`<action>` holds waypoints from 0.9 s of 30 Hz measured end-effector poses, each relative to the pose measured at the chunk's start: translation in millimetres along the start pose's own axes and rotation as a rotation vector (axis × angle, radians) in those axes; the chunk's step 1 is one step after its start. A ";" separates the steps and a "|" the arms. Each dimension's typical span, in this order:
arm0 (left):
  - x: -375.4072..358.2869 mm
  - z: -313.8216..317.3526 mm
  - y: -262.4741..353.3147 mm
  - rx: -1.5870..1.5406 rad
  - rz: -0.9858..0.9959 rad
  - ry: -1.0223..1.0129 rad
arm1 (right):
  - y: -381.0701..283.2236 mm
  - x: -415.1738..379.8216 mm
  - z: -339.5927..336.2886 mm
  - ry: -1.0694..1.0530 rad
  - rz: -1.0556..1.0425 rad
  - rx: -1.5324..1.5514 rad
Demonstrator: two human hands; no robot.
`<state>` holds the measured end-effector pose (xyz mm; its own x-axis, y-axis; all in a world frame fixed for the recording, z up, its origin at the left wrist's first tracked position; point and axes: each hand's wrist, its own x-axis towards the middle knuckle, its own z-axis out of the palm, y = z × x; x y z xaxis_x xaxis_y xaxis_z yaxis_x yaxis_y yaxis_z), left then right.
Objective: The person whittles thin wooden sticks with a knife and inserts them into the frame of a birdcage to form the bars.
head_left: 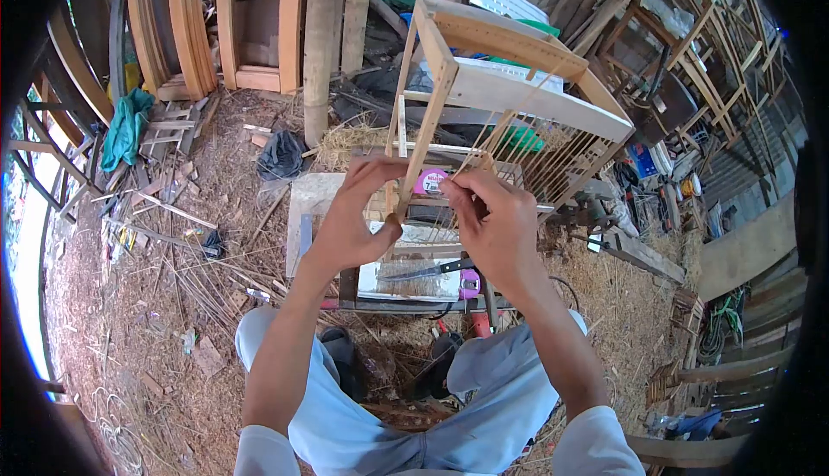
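A wooden frame (442, 68) strung with several thin strands (553, 158) leans in front of me. My left hand (356, 217) curves around its near post, fingers at the far side and thumb low against the wood. Just right of that post, my right hand (499, 221) is closed in a pinch on a thin strand, whose end is hidden by the fingers. A pink tape measure (430, 182) shows between my hands. Below them, a knife (432, 270) with a black handle lies on a white board (406, 290), beside a purple object (469, 283).
Curved wooden pieces (186, 27) and an upright pole (317, 53) stand at the back left. A green cloth (127, 129) hangs at the left. Shavings and offcuts litter the floor (199, 243). Wooden chair frames (691, 53) are piled at the back right.
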<state>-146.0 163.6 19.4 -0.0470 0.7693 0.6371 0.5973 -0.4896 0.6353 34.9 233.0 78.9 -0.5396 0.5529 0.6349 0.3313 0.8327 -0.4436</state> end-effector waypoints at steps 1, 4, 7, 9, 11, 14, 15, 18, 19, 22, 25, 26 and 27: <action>-0.5 5.8 0.8 -0.001 -0.017 0.021 | 0.8 0.5 -0.5 0.003 0.004 0.000; 0.9 9.8 1.1 0.012 -0.025 0.028 | -1.0 4.1 -1.9 0.015 -0.062 -0.070; 2.5 11.6 0.8 0.012 -0.012 0.005 | -2.7 6.9 -2.9 -0.023 -0.040 -0.081; 3.3 11.0 -0.3 0.004 -0.010 -0.001 | -2.4 8.6 -3.1 -0.057 -0.051 -0.067; 3.2 11.2 -2.7 0.005 0.026 0.017 | -3.4 12.1 -4.5 -0.101 -0.028 -0.075; 0.8 11.1 -8.9 -0.052 -0.027 0.035 | 3.2 9.3 -1.6 -0.053 -0.045 0.032; 1.9 9.8 -9.8 -0.049 -0.019 0.032 | 6.2 9.0 -0.8 0.038 -0.087 0.147; -1.3 6.6 -10.9 -0.032 -0.062 0.044 | 4.1 -3.1 -21.4 0.136 0.031 0.273; -3.3 5.8 -10.9 -0.216 -0.127 0.058 | 9.6 -11.8 -18.3 0.199 0.019 0.390; -4.1 2.0 -10.4 -0.342 -0.159 0.051 | 18.6 -37.8 -13.8 0.173 0.227 0.606; -6.7 5.6 1.1 -0.255 -0.140 0.062 | 30.4 -55.0 -2.8 0.149 0.289 0.667; -7.8 9.2 3.6 -0.227 -0.144 0.095 | 33.2 -59.1 -0.3 0.131 0.344 0.716; -8.3 12.0 3.4 -0.166 -0.131 0.091 | 36.8 -62.6 2.3 0.122 0.347 0.756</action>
<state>-134.0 160.5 11.0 -0.1918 0.7944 0.5763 0.4414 -0.4546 0.7736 79.1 229.0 21.3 -0.4008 0.8096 0.4289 -0.1684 0.3951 -0.9031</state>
